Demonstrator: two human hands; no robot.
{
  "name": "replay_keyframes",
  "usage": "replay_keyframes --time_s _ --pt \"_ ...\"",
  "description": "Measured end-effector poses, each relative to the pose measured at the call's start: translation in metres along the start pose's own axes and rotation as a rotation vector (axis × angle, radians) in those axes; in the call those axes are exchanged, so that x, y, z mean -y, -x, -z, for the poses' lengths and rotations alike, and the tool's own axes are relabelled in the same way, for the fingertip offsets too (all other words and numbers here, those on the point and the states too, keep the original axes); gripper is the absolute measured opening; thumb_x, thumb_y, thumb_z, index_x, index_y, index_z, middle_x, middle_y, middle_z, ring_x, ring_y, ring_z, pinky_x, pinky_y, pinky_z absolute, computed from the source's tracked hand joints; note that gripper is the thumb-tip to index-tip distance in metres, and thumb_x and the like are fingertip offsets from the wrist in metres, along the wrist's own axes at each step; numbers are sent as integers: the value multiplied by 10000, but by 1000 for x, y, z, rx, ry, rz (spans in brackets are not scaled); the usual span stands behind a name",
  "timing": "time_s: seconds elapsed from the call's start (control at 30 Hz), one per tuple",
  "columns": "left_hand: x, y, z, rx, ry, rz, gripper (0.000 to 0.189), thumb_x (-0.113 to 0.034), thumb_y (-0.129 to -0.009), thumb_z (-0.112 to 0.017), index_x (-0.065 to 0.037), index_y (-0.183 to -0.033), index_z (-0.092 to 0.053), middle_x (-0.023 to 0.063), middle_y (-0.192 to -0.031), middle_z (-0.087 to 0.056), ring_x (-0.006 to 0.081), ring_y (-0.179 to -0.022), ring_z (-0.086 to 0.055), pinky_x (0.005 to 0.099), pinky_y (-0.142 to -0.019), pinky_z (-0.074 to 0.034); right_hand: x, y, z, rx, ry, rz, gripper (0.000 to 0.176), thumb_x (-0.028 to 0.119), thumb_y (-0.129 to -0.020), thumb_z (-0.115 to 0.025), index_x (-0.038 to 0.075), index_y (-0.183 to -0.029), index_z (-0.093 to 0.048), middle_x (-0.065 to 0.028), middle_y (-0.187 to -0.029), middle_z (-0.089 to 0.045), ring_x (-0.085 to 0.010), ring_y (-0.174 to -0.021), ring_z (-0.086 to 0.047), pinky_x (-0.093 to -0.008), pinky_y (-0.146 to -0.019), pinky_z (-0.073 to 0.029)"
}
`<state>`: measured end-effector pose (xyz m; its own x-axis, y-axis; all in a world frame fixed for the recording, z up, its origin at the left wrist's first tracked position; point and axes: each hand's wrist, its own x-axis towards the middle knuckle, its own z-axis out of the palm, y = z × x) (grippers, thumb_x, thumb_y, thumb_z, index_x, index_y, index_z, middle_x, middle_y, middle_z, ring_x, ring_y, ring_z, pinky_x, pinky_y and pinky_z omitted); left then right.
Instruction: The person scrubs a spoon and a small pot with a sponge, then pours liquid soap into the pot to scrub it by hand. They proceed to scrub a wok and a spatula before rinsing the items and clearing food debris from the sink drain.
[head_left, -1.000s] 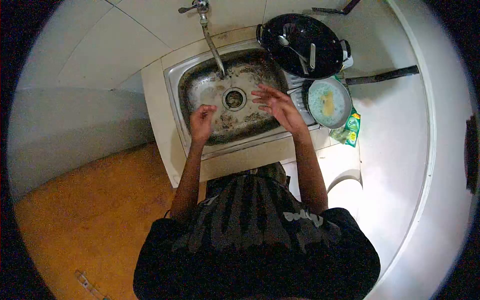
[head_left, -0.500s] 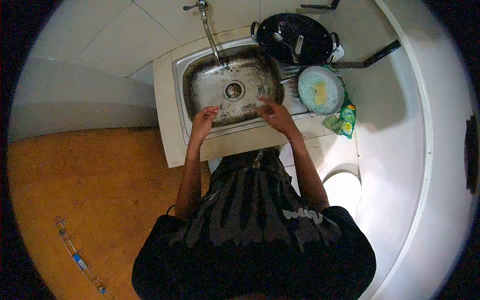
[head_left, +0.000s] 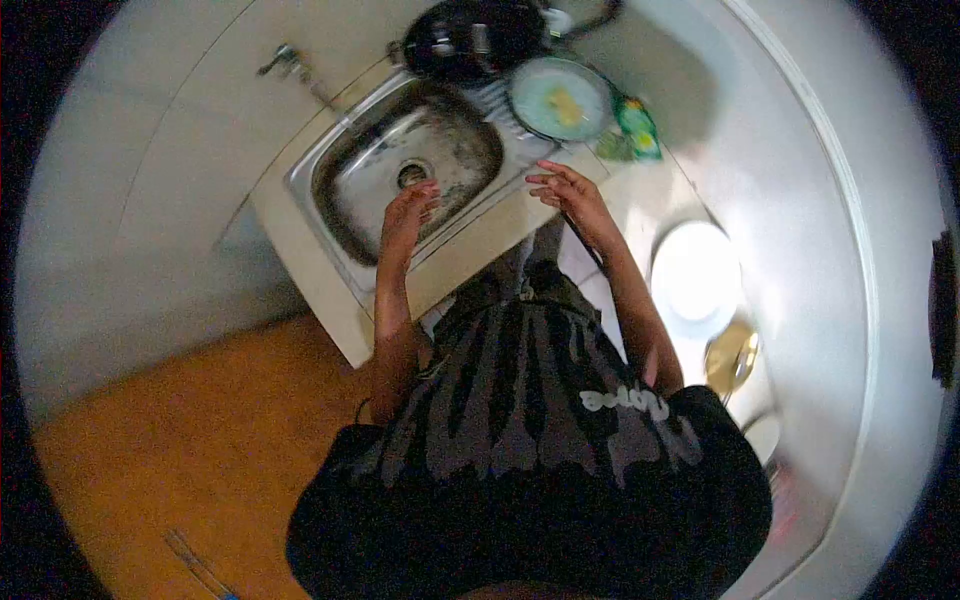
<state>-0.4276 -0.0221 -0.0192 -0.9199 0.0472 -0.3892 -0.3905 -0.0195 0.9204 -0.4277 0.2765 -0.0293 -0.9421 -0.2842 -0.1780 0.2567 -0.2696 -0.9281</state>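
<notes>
A stained metal sink (head_left: 385,150) with a round drain is set in the counter. Over its front part is my left hand (head_left: 408,212), fingers apart and holding nothing. To the right, over the counter's front edge, my right hand (head_left: 572,192) has its fingers spread, with nothing in it. A round pan (head_left: 535,112) with soapy water and a yellow sponge (head_left: 565,105) inside sits right of the sink. Beside it lies a green packet (head_left: 637,127).
A large black pan (head_left: 450,45) stands behind the round pan. The tap (head_left: 290,65) is at the sink's back left. To my right are a white round object (head_left: 697,270), a gold-coloured lid or pan (head_left: 732,357) and a pale wall (head_left: 790,230).
The view has turned to the right, so the sink and pans appear tilted and further left. My right hand is away from the sink's basin, its fingers more spread. More objects show at the right.
</notes>
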Motion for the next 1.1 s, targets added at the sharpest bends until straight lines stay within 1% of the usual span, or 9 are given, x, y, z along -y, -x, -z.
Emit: replay_keyframes --time_s 0.17,0.2,0.3,0.43,0.5,0.57,0.83,0.9,1.1 --pt "-7 -28 -16 103 -16 -45 283 -301 -912 -556 -56 -1027 -637 79 -1055 -647 188 -969 -601 342 -915 -440 8 80 -9 -282 -22 31 419 275 -942 -493 63 -1303 -462 -103 -1146 -602 -177 -1000 -584 -310 -905 -443" --pt "-12 -25 -24 154 2 -92 242 -275 -916 -553 -47 -927 -635 79 -995 -656 179 -942 -605 339 -900 -449 8 97 -13 -332 -38 -6 421 280 -943 -498 81 -1311 -458 -88 -1169 -592 -138 -992 -565 -288 -900 -426" --pt "-7 -33 -46 330 -26 -141 233 -257 -923 -541 -42 -872 -615 76 -956 -651 174 -921 -602 335 -880 -455 -7 141 -21 -467 -15 -10 428 301 -940 -500 91 -1310 -461 -74 -1167 -596 -136 -1005 -561 -282 -904 -419" --pt "-10 -7 -100 519 50 -168 196 -218 -921 -537 -51 -842 -603 65 -930 -642 170 -907 -597 319 -858 -452 -22 200 -24 -594 -95 46 439 306 -943 -488 90 -1322 -444 -81 -1179 -591 -154 -1020 -560 -300 -914 -417" --pt "-14 11 -134 689 66 -175 147 -174 -909 -535 -62 -847 -606 65 -936 -634 167 -929 -586 300 -847 -443 -23 231 -22 -688 -87 63 438 296 -943 -485 77 -1320 -442 -89 -1188 -586 -158 -1031 -559 -305 -915 -420" --pt "-6 17 -167 806 41 -175 133 -169 -900 -541 -60 -860 -605 63 -926 -629 162 -935 -581 296 -842 -442 -33 254 -19 -794 -169 155 423 234 -926 -511 53 -1305 -460 -107 -1144 -612 -159 -980 -593 -282 -868 -448" --pt "25 141 -343 1210 -175 -283 140 -133 -852 -557 -40 -956 -574 64 -949 -603 152 -921 -572 294 -840 -444 -69 424 13 -1057 -229 426 412 238 -936 -473 62 -1309 -454 -111 -1197 -582 -189 -1017 -584 -335 -921 -428" --pt "54 169 -388 1294 -158 -190 232 -161 -852 -579 5 -1008 -538 107 -955 -603 191 -906 -596 312 -854 -476 -91 469 5 -1197 -345 442 408 235 -936 -472 68 -1309 -455 -112 -1204 -577 -200 -1035 -572 -355 -936 -420" --pt "114 268 -478 1622 -249 -43 168 -145 -860 -551 -20 -972 -552 70 -919 -591 165 -894 -578 300 -829 -458 -138 584 -2 -1513 -530 605 439 230 -935 -475 60 -1335 -414 -127 -1216 -564 -221 -1064 -550 -374 -963 -392"
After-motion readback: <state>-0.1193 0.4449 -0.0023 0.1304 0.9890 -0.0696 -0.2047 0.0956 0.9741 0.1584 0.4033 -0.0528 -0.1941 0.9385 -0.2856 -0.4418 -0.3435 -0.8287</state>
